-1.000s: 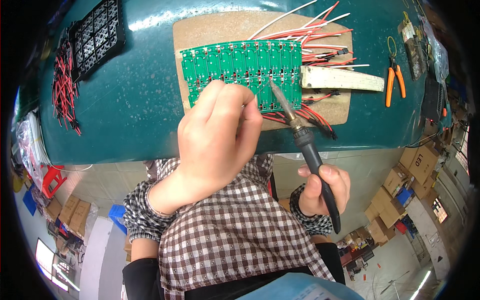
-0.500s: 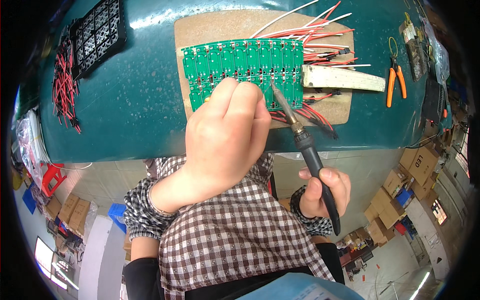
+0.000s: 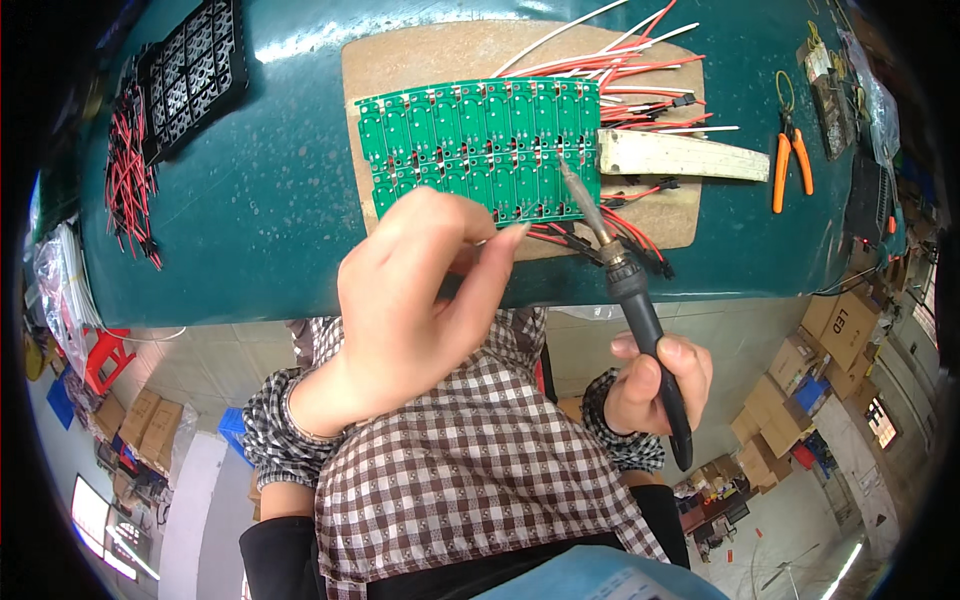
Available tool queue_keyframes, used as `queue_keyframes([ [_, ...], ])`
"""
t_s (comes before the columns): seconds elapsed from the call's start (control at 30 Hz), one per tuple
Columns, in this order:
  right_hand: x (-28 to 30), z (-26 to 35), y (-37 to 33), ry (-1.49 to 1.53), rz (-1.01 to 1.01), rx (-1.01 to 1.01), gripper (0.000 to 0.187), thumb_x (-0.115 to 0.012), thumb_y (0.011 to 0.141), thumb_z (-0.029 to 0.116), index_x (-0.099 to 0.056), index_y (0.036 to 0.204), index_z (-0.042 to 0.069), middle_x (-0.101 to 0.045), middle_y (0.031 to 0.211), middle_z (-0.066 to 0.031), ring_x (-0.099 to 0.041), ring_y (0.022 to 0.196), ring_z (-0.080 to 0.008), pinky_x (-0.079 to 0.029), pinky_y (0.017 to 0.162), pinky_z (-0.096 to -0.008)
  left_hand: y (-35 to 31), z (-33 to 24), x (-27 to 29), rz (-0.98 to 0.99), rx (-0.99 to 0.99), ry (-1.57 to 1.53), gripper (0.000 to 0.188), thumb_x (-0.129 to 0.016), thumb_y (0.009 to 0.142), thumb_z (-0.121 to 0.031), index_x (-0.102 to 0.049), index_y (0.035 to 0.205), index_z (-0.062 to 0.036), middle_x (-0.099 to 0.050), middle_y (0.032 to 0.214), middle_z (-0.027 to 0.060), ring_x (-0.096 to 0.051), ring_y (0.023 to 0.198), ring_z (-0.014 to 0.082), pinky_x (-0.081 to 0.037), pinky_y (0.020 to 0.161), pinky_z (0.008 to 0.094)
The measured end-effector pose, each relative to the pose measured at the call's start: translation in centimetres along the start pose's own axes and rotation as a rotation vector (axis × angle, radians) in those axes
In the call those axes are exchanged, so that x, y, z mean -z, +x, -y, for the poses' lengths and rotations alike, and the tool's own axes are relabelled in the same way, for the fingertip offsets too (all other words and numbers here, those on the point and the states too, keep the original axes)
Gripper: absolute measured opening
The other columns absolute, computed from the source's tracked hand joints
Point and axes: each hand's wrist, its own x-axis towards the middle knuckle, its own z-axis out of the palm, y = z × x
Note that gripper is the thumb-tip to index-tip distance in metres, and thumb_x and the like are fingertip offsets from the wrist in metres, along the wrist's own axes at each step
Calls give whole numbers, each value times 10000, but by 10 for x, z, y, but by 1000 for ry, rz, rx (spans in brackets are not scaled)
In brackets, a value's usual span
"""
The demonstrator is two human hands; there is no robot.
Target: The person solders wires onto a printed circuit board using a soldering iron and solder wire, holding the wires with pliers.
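Note:
A green panel of joined circuit boards (image 3: pixel 480 125) lies on a brown board (image 3: pixel 390 55). My right hand (image 3: pixel 665 385) grips the black handle of a soldering iron (image 3: pixel 640 300). The iron slants up and to the left, its metal tip over the panel's right half; whether the tip touches cannot be told. At the panel's near edge, my left hand (image 3: pixel 415 290) is closed, thumb and forefinger brought together. What lies between those fingertips is too small to make out. This hand covers the panel's lower left part.
Red and white wires (image 3: pixel 650 65) fan out behind and right of the panel. A pale bar (image 3: pixel 685 157) lies at its right edge. Farther right are orange-handled cutters (image 3: pixel 790 165). At the left, a black tray (image 3: pixel 200 75) stands beside red-and-black wires (image 3: pixel 128 170) on the green table (image 3: pixel 290 200).
My left hand has drawn back toward me and its fingers have loosened, uncovering more of the panel. The iron has shifted slightly right, and the panel slightly left.

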Motion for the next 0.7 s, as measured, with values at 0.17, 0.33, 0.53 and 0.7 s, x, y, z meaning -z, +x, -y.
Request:
queue_keyframes([
  [0.17, 3, -3, -2, -30, -8, 17, 257, -658, 845, 37, -555, 1078, 4, -603, 843, -130, -674, 646, -241, -570, 583, -331, 8, 2, -9, -29, -7, 5, 141, -669, 783, 61, -570, 847, -17, -515, 730, 29, -394, 534, 66, -306, 452, 218],
  [0.33, -2, -3, -1, -50, -31, 34, 255, -664, 831, 19, -558, 1060, -20, -611, 828, -126, -679, 657, -247, -572, 583, -322, 9, 5, -14, -37, -27, 82, 125, -657, 793, 55, -574, 843, -24, -501, 725, 26, -385, 524, 76, -311, 450, 227],
  [0.53, 0, -1, 3, -43, 32, 19, 256, -678, 816, 6, -565, 1043, -24, -624, 832, -141, -684, 673, -251, -576, 595, -326, 9, 5, -14, -41, -40, 126, 122, -656, 794, 52, -576, 841, -27, -502, 723, 26, -400, 528, 85, -319, 452, 230],
  [0.7, -2, 2, 5, -59, 61, -5, 267, -673, 814, -8, -568, 1060, -9, -620, 838, -138, -684, 684, -246, -574, 600, -322, 11, 5, -15, -38, -36, 117, 124, -651, 786, 56, -574, 834, -29, -506, 717, 31, -420, 538, 99, -331, 456, 239],
])
